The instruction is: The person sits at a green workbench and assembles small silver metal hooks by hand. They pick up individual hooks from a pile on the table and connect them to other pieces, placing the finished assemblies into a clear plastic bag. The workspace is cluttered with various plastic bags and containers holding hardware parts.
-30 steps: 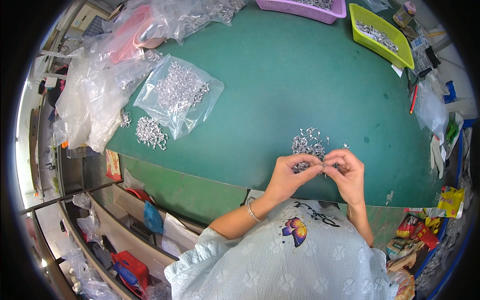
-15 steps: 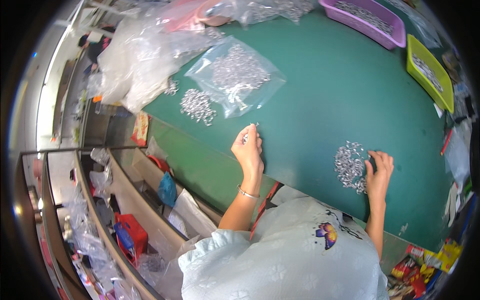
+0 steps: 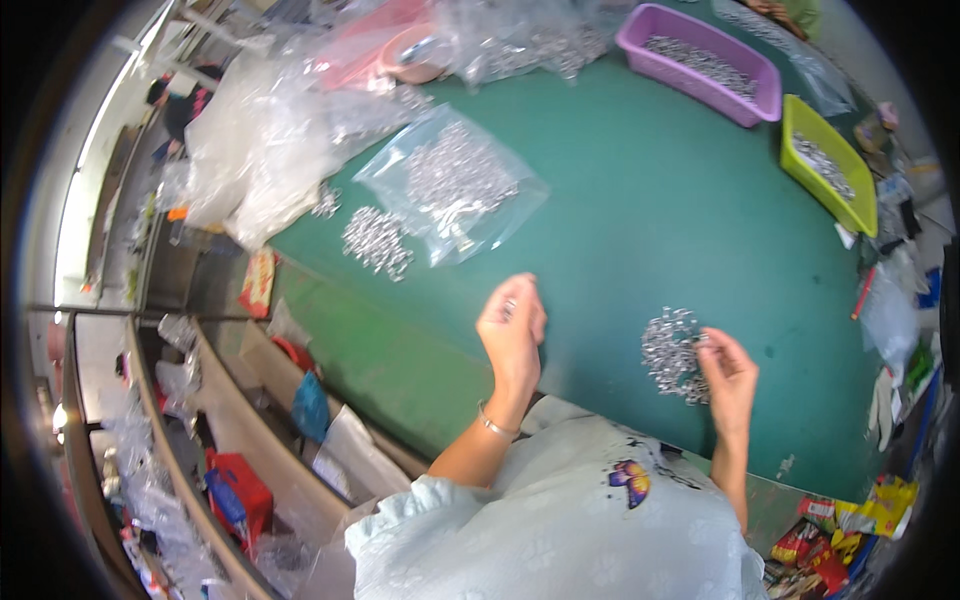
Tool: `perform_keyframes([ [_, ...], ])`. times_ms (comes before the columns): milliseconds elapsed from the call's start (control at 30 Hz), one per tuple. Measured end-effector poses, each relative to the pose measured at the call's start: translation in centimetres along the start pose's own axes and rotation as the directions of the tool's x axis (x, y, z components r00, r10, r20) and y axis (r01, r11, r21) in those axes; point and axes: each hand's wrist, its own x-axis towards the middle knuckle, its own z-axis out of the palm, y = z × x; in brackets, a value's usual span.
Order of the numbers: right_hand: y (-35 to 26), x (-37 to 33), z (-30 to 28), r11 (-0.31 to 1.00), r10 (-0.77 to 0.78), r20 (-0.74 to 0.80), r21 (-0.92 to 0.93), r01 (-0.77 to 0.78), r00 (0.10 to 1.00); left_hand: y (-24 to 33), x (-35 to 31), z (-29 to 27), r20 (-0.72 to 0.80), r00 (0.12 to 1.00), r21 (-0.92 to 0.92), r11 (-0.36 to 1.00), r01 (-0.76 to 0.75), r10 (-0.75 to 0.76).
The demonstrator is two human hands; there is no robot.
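Note:
My left hand [image 3: 514, 330] is closed above the green table, with small silver metal pieces [image 3: 509, 307] showing inside its curled fingers. It is to the right of and nearer than a clear plastic bag [image 3: 500, 225] full of similar pieces. At the right edge of a loose pile of silver pieces [image 3: 668, 350], the fingers of my right hand [image 3: 733, 375] come together in a pinch. What lies between those fingertips is too small to make out. A second loose pile [image 3: 376, 242] rests left of the bag.
A purple basket [image 3: 640, 62] and a yellow-green basket [image 3: 800, 172], both with silver pieces, stand at the far right. Crumpled plastic bags [image 3: 260, 130] cover the far left. Shelves [image 3: 230, 400] with packages run along the left. Colourful wrappers [image 3: 815, 540] lie at the lower right.
The view has shifted slightly. My left hand has moved right and turned, and the piece at its fingertips no longer shows. My right fingers have closed into a pinch at the pile's edge.

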Motion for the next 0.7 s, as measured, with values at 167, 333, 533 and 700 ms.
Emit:
perform_keyframes([
  [167, -2.5, -1.4, 1.5, 0.969, 0.105, 0.209, 0.198, -0.147, 0.972, -1.5, -5.4, 4.7, 0.458, 0.862, 0.324, 0.944, 0.068, -0.219],
  [333, -2.9, -1.9, 0.4, 0.938, 0.119, 0.211, 0.298, -0.18, 0.97, -2.3, -6.6, 7.3, 0.635, 0.758, 0.295, 0.954, -0.06, -0.148],
  [533, -2.6, -2.1, 0.0, 0.788, 0.156, 0.252, 0.552, -0.274, 0.955, -1.6, -7.2, 8.0, 0.673, 0.724, 0.332, 0.936, -0.117, -0.149],
  [700, -2.9, -2.2, 0.3, 0.784, 0.153, 0.236, 0.563, -0.263, 0.96, -2.0, -7.1, 7.9, 0.648, 0.736, 0.346, 0.936, -0.057, -0.195],
])
